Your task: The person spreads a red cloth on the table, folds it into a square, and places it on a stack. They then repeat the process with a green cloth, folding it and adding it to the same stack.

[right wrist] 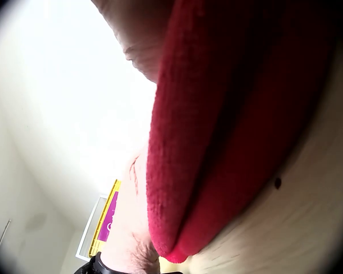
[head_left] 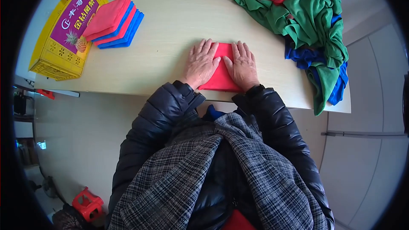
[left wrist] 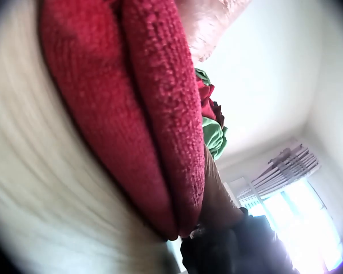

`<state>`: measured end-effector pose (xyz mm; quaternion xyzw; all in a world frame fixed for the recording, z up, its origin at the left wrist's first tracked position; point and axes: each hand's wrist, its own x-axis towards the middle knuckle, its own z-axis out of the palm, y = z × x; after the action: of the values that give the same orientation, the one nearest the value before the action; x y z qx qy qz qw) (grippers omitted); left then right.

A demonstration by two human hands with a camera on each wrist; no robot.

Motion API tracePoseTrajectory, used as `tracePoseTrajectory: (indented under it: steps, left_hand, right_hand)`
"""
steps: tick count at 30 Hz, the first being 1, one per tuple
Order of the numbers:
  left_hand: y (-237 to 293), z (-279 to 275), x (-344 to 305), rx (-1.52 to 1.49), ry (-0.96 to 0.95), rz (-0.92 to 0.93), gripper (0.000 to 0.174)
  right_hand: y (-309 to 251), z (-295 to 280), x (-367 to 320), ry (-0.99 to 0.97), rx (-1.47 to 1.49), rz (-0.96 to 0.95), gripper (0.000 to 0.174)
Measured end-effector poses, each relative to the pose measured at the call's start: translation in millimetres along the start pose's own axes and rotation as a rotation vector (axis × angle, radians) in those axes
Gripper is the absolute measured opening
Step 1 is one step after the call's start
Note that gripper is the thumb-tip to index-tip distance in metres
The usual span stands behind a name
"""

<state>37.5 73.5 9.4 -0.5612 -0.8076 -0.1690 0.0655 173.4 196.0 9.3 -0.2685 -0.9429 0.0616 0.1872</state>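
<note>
A folded red towel lies on the table near its front edge. My left hand rests on the towel's left side with straight fingers pointing away from me. On its right side lies my right hand, fingers also straight, and the two thumbs point inward over the cloth. Seen close in the left wrist view, the towel shows a ribbed, fluffy surface and two thick layers at the fold. The right wrist view shows the towel's other side, also layered, against the tabletop.
A stack of folded red and blue towels sits at the left, beside a yellow box with a pineapple picture. Loose green, red and blue cloths heap at the right, some hanging over the table's edge. A red stool stands on the floor.
</note>
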Motion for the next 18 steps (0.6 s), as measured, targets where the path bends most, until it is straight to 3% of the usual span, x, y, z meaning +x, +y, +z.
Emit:
tracePoseTrajectory:
  steps: [10,14,18]
  left_hand:
    - [4.5,-7.0,-16.6,-0.014,0.094,0.064,0.058]
    - [12.9,-9.6,-36.5,-0.053,0.09,0.104,0.058]
    - [19.2,-2.2,-41.9,-0.07,0.057,0.107,0.059]
  right_hand:
    - [11.4,-15.7,-5.0,-0.077,0.001,0.118,0.066]
    - [-18.9,-18.7,-21.1,-0.026,-0.063,0.082,0.065]
    - [-42.3,-8.8,-30.7,-0.076,0.081,0.018,0.063]
